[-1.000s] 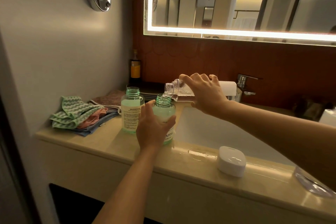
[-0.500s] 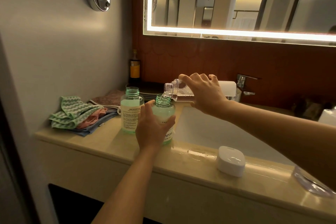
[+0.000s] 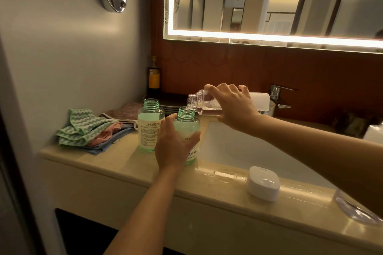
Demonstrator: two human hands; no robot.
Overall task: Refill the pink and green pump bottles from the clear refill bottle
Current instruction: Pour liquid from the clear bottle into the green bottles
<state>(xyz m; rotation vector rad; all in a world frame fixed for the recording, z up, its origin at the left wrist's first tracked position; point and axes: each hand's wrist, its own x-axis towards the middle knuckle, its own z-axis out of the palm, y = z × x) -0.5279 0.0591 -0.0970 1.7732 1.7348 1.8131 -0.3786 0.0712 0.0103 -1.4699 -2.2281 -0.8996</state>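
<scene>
Green-tinted plastic marks the green bottle at the centre of the frame, standing upright on the beige tabletop with its threaded neck open. The left hand comes up from the lower middle of the frame on a bare, nearly straight forearm. Its grip is wrapped round the bottle's body from the near side, thumb across the label on the right, fingers round the left.

The right hand reaches in from the right edge, the forearm sloping up to a bent wrist and the back of the hand facing the camera. Its grip clasps the clear refill bottle from above, fingers draped over the top. The bottle is tipped nearly onto its side, mouth pointing left and slightly down, just above the green bottle's neck. A thin clear stream runs from mouth to neck, and a little liquid lies along the refill bottle's lower side.

Just left of the held bottle stands a second bottle, also greenish, upright and open-necked, its printed label facing the camera. Folded cloths lie further left on the tabletop. A white sink sits below the right arm, with a white lidded box on the rim in front of it and a tap behind the right hand
</scene>
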